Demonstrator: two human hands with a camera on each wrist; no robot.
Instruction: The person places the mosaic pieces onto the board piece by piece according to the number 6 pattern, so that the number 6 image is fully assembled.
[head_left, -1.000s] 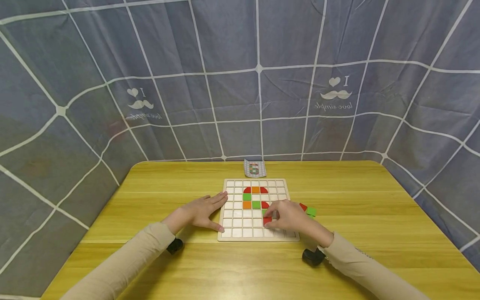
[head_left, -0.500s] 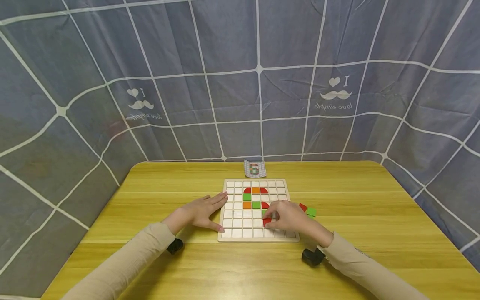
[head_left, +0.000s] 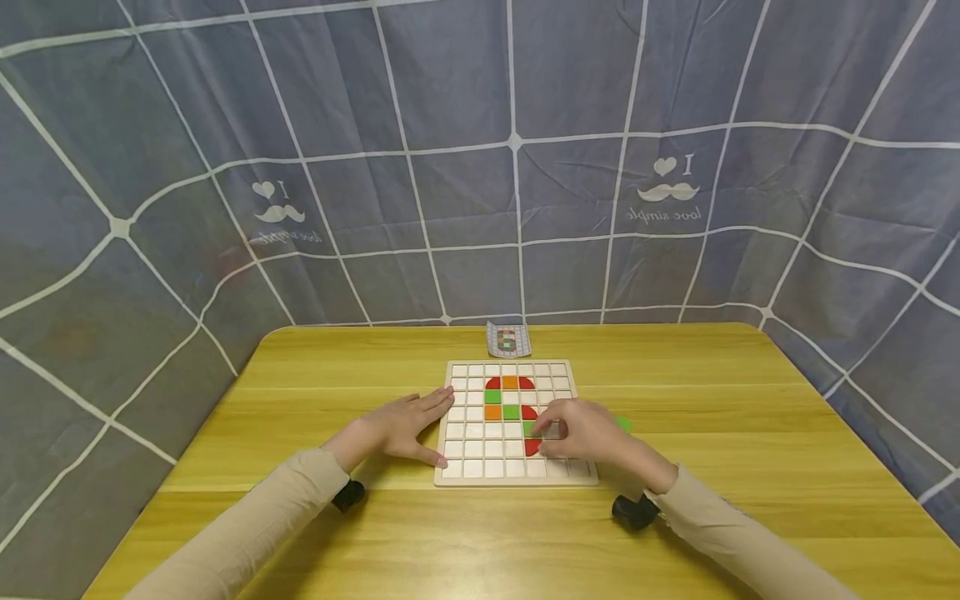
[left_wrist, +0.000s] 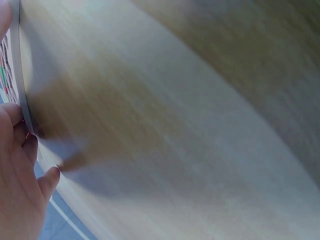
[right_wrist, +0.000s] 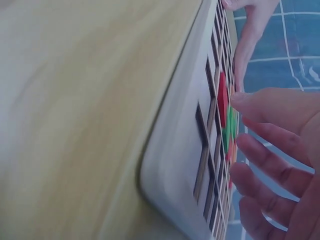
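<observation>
A pale wooden grid board (head_left: 517, 482) lies flat on the table. My left hand (head_left: 405, 427) rests along its left edge, fingers and thumb spread; the left wrist view shows part of that hand (left_wrist: 22, 175) beside the rim. Over the right half of the board is my right hand (head_left: 588, 435), its thumb and index finger parted just beside a red rounded tile (head_left: 532, 448). That tile sits in a cell below a green tile (head_left: 528, 428). In the right wrist view the thumb is close to the red tile (right_wrist: 222, 100), and the other fingers are loosely bent with nothing between them.
Red, orange (head_left: 510, 382) and green tiles form a curved figure on the board. A small printed card (head_left: 507, 340) lies beyond the board. Right of the board, a loose green tile (head_left: 624, 424) shows partly behind my right hand. A grid-patterned curtain (head_left: 465, 200) stands behind the wooden table (head_left: 360, 533).
My right thumb and index finger have come off the red rounded tile, and the hand has shifted slightly right. More of the red and green tiles shows. My left hand stays on the edge.
</observation>
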